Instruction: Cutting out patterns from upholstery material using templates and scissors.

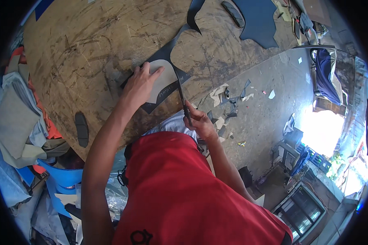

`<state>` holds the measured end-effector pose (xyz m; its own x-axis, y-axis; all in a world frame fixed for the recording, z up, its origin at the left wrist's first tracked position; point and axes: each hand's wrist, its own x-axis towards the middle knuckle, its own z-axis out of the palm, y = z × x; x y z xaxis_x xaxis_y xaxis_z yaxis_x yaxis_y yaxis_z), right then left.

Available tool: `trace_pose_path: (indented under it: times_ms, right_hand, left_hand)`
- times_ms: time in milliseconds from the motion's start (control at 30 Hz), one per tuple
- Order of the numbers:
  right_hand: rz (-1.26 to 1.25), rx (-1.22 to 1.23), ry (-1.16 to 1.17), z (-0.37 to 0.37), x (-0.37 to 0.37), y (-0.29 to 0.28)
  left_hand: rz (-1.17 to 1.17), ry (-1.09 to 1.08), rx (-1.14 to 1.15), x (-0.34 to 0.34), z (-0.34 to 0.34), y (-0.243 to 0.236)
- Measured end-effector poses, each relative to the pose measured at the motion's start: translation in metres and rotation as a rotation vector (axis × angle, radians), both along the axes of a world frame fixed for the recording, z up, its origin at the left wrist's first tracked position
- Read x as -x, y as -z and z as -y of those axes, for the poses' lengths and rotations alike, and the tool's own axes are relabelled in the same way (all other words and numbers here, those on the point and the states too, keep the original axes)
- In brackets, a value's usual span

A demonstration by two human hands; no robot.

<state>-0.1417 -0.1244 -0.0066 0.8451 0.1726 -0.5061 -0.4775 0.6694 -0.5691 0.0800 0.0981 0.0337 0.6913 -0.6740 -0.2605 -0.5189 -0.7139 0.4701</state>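
Observation:
My left hand (141, 86) lies on a pale grey rounded piece (166, 72), thumb and fingers apart, pressing it down. Under this piece is a dark sheet (150, 107) with light handwritten marks along its edge. My right hand (201, 122) is closed around the dark handles of what look like scissors (186, 111). Their narrow blade points away from me and meets the dark sheet just right of the pale piece. From there a thin curved offcut (176, 37) of the dark sheet runs toward the far side.
The scratched wooden table (90, 49) carries a dark oblong block (81, 130) at left and a large dark blue sheet (257, 22) at far right. Scraps (221, 96) litter the floor on the right. Piled cloth (18, 114) and a blue tub (65, 175) stand left.

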Motion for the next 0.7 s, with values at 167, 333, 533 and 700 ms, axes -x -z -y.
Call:
trace_pose_path:
  times_ms: [167, 333, 533, 700]
  right_hand:
    - [0.029, -0.054, 0.007, 0.008, -0.003, -0.003]
    - [-0.014, -0.155, 0.01, 0.012, -0.003, -0.001]
    - [-0.027, -0.135, 0.038, 0.008, -0.009, -0.006]
    - [-0.037, -0.169, 0.019, 0.017, -0.009, -0.003]
  left_hand:
    - [-0.006, -0.005, 0.001, -0.001, 0.0, 0.0]
    - [-0.031, -0.021, -0.004, -0.001, 0.002, -0.002]
    - [0.058, 0.002, 0.026, -0.001, 0.002, 0.0]
    - [0.043, -0.001, -0.002, -0.001, 0.005, -0.002]
